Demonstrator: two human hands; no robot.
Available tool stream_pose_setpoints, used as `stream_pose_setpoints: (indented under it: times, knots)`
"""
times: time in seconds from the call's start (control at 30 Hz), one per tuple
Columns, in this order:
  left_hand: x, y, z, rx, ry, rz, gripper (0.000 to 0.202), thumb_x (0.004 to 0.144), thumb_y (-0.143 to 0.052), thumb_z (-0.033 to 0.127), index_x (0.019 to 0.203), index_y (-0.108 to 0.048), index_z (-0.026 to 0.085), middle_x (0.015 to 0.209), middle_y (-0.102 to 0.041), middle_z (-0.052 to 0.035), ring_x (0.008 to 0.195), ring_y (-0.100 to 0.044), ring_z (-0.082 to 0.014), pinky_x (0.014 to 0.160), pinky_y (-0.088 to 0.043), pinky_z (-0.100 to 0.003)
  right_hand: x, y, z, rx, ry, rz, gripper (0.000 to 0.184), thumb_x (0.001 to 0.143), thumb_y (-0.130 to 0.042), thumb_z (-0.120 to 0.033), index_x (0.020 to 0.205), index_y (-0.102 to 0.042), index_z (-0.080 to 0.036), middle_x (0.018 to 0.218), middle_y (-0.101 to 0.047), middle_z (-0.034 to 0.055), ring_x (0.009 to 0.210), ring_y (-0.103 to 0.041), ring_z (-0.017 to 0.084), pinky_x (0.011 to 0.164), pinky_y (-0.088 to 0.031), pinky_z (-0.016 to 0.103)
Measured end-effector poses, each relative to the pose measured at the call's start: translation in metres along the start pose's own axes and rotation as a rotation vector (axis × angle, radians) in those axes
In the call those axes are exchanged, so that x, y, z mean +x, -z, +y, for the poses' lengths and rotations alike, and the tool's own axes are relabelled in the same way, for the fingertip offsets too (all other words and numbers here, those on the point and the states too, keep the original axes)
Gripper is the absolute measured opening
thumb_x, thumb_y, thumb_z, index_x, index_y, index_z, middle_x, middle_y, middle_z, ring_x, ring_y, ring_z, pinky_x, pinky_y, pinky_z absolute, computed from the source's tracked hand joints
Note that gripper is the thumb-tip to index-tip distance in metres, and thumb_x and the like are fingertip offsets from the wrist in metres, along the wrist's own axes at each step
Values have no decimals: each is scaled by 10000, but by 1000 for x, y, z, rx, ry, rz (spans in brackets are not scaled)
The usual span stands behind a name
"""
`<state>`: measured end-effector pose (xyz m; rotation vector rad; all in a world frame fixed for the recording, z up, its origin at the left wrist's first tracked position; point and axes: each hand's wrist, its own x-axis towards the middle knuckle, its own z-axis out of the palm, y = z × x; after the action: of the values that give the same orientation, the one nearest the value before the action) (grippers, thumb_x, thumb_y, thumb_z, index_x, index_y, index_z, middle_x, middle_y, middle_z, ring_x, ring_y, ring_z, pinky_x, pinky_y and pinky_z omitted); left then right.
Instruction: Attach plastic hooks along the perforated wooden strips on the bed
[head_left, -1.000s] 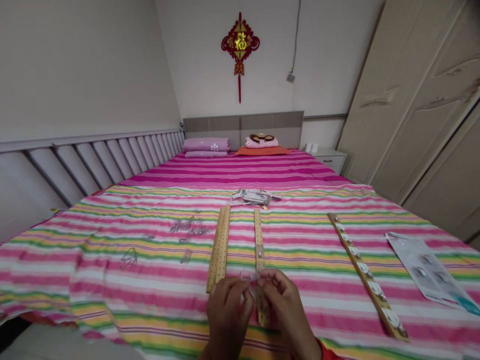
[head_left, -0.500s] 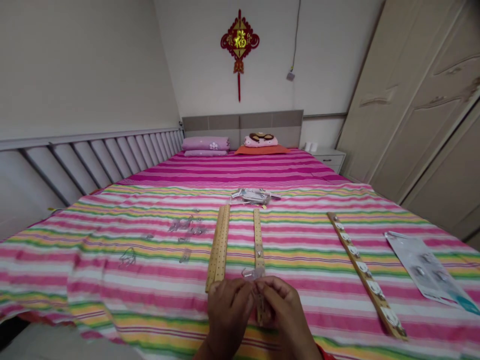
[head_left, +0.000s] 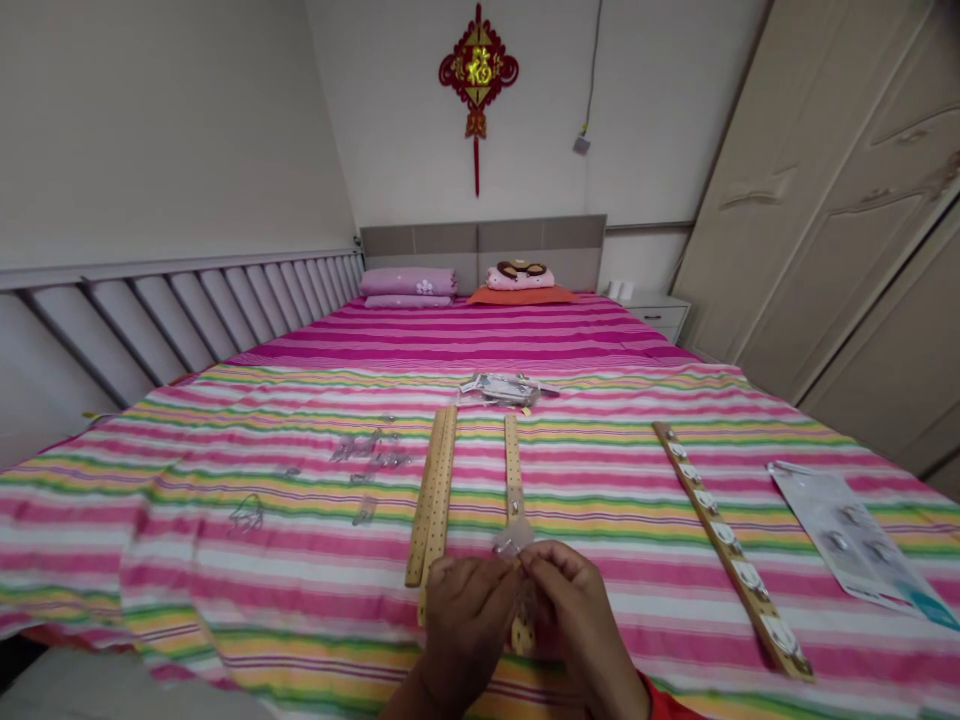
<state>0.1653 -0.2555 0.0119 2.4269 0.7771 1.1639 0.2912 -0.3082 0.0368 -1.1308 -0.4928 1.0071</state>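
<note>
My left hand (head_left: 465,620) and my right hand (head_left: 574,610) meet at the near edge of the bed, fingers pinched together on a small clear plastic hook (head_left: 514,543). They hover over the near end of a narrow perforated wooden strip (head_left: 513,475) lying on the striped bedsheet (head_left: 637,520). Just left of it lie two more perforated wooden strips (head_left: 433,490) side by side. Part of the hook is hidden by my fingers.
A wooden strip with several white hooks fixed on it (head_left: 731,545) lies to the right, beside a plastic package sheet (head_left: 855,540). Loose clear hooks (head_left: 367,455) are scattered to the left. An opened packet (head_left: 506,388) sits mid-bed. Pillows at the headboard, wardrobe on the right.
My hands stayed together on the clear hook, which has turned slightly between the fingers. The camera tilted down a little.
</note>
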Motion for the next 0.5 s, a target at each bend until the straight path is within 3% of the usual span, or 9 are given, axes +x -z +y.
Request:
stream_pose_setpoints:
  times: [0.1, 0.2, 0.37, 0.5]
  knots:
    - [9, 1, 5, 13, -46, -30, 240, 796, -609, 201, 953, -702, 357, 924, -730, -16, 813, -606, -198, 796, -318, -335, 7, 4, -6, -24, 33, 21, 186, 588, -736, -317, 555, -617, -179, 426, -460, -61, 381, -297, 59, 374, -191, 210]
    - [26, 7, 12, -112, 4, -7, 145, 769, -636, 240, 874, -712, 305, 886, -719, -36, 844, -601, -210, 819, -357, -345, 20, 12, -15, -96, 87, -3, 177, 621, -707, -319, 574, -606, -182, 445, -464, -59, 396, -301, 64, 381, -195, 213]
    - [73, 9, 0, -475, 453, -23, 190, 796, -556, 317, 880, -676, 197, 857, -687, -58, 829, -613, -199, 746, -456, -312, 61, 30, -21, -244, 108, -123, 178, 673, -620, -323, 577, -556, -188, 403, -398, -85, 361, -281, 58, 380, -176, 216]
    - [103, -17, -32, -666, 651, -149, 207, 704, -623, 303, 834, -680, 153, 793, -689, -45, 798, -620, -181, 739, -461, -282, 98, 38, -13, -270, 72, -200, 190, 649, -578, -351, 562, -506, -198, 375, -400, -91, 326, -281, 52, 377, -167, 213]
